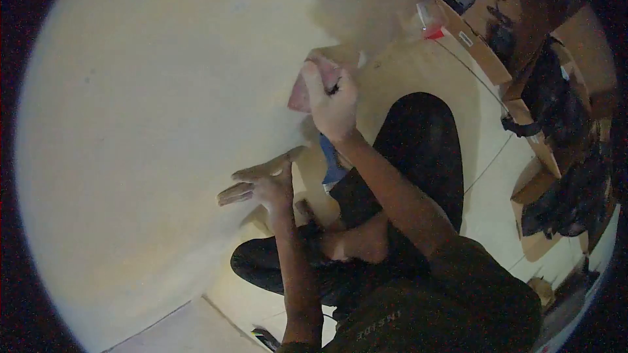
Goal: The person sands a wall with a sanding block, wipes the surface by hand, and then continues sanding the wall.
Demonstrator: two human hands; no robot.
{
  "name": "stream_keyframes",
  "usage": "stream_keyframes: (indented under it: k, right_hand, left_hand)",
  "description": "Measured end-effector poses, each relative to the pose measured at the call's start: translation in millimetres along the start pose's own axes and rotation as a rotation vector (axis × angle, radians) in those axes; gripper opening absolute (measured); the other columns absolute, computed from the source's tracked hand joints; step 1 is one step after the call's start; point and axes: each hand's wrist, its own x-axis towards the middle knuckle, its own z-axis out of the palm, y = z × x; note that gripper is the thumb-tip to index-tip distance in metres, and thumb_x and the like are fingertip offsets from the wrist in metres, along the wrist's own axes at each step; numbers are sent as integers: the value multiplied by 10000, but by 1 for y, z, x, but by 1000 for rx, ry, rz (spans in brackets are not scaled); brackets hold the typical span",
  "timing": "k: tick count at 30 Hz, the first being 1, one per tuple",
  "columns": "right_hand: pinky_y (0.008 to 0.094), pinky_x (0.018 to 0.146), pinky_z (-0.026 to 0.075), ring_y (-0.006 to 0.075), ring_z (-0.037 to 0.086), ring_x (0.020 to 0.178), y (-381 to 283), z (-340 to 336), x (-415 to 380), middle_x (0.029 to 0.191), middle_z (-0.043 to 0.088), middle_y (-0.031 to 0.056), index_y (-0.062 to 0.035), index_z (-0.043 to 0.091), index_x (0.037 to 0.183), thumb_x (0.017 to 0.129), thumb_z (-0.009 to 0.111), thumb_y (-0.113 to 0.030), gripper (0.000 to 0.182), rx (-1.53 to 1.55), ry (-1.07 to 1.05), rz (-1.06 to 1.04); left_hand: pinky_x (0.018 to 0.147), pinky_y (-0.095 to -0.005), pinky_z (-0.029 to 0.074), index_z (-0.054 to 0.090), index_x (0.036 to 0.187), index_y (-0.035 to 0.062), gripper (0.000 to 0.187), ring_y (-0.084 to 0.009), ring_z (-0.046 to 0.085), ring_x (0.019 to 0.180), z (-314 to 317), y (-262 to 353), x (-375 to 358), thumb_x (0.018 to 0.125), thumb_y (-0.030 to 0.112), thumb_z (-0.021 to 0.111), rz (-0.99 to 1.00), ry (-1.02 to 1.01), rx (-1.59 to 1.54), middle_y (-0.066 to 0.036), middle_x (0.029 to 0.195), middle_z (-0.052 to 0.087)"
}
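Note:
My right hand (335,108) is closed around a pinkish, flat pad-like piece (299,97), held up in front of a broad pale surface (150,104). Its exact kind cannot be made out. A tan shadowy patch spreads just behind that hand. Lower and to the left, my left hand (271,186) has its fingers stretched out and spread, with nothing in it. The fingers look dusty and lie close over the pale surface. A blue object (332,162) shows between my right forearm and my folded leg, partly hidden.
My crossed legs in dark trousers (422,137) take up the middle. Along the right stand open cardboard boxes (477,46) holding dark items. A red-and-white thing (432,26) sits by the nearest box corner. Pale floor tiles (484,150) lie between.

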Motion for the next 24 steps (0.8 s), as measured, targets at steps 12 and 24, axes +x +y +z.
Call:
stream_keyframes:
  k: [12,24]
  right_hand:
    - [319,788,483,162,571,852,0,-15,50,901,607,57,-20,559,1024,1049,512,-325,309,602,223,410]
    - [288,549,413,120,493,639,22,-11,45,747,507,7,-124,489,970,1067,472,-327,225,485,403,285]
  left_hand:
    - [1151,-711,59,106,1611,136,1046,-643,-90,1432,23,-52,-47,849,613,642,214,-143,270,-415,1575,-73]
    - [1127,-707,126,424,1500,130,668,-514,85,1489,-33,4,-128,905,355,623,561,-443,-162,-236,1599,271]
